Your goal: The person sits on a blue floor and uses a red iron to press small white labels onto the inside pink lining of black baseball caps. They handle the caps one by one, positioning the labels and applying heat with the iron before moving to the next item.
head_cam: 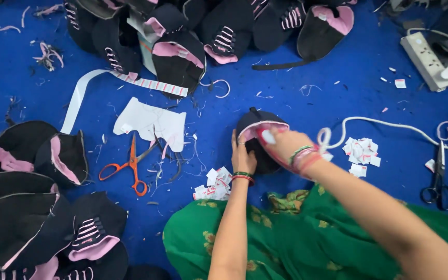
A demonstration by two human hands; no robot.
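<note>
With the left hand [242, 155] pressed open-fingered to the black shoe upper [259, 136] and the right hand [282, 143] apparently pinching its pink lining, the piece may slip, scattering the white labels [213, 185] just below it.

The right hand [285, 144] is smeared with motion blur, so its fingers can't be told apart, and it covers part of the shoe upper's [257, 136] pink-lined opening. The left hand [242, 157] hides that upper's left flank. The piles of black and pink uppers [22, 207] run off the left and bottom edges, and the top row [224, 31] is chopped by the upper edge. The white power strip [425, 58] gets cut at the right edge. The print on the little white labels [361, 150] is way too small to make out.
</note>
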